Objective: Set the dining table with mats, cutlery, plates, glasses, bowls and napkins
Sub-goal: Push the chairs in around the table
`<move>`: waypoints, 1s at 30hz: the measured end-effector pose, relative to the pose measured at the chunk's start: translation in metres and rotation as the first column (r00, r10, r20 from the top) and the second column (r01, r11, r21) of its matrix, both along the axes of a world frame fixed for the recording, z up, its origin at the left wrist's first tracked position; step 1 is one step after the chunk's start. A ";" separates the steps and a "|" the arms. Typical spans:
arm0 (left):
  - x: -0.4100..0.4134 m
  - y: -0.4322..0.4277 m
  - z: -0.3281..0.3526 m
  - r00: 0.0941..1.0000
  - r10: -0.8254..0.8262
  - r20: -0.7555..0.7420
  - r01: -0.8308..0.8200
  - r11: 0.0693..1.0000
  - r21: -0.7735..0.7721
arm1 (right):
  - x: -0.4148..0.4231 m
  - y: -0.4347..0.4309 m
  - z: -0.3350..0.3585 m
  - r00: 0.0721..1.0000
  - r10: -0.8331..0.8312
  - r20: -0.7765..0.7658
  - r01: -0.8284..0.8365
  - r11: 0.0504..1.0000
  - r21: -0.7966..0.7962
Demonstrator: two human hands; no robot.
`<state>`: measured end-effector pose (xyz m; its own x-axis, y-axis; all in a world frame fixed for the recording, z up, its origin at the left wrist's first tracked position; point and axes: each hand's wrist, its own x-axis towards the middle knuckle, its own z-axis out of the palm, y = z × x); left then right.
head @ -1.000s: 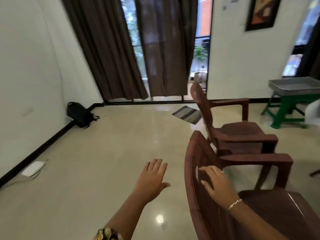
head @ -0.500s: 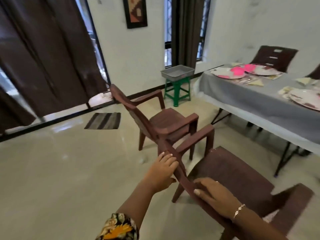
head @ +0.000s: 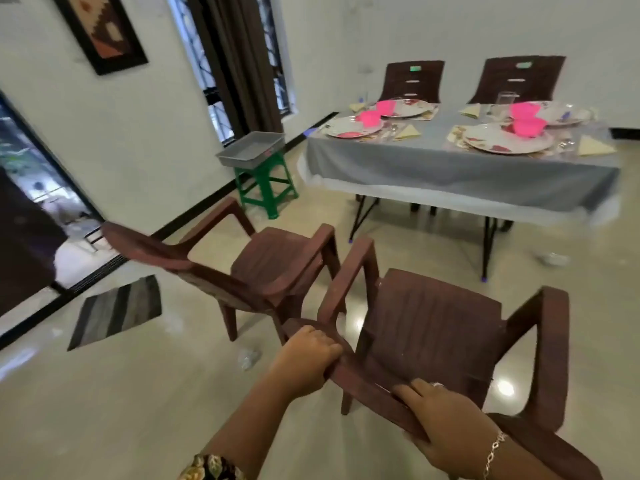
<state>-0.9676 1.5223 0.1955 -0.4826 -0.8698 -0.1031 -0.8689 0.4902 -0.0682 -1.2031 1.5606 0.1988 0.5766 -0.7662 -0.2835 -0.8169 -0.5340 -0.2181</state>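
Both hands grip a chair point(head: 426, 320) by the top of its back: the left hand point(head: 308, 362) curls over one corner, the right hand point(head: 450, 427) clamps the edge beside it. Well ahead of the hands stands the table point(head: 450, 168), already laid with plates point(head: 505, 140), bowls point(head: 528, 126), napkins point(head: 594, 146) and a glass point(head: 504, 103). The step looks like seating; next, push the chair to the table, clear of the other chair point(head: 273, 265) beyond the left hand
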 end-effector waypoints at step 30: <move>0.014 -0.018 0.015 0.976 -0.209 -0.055 0.215 0.961 0.176 | 0.029 0.043 0.004 0.771 -0.631 -0.085 0.576 0.749 -0.327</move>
<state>-0.9534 1.5041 0.2101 -0.6601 -0.7159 -0.2277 -0.7441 0.6648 0.0669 -1.1746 1.6040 0.2032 -0.0732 -0.9952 -0.0656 -0.9967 0.0708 0.0390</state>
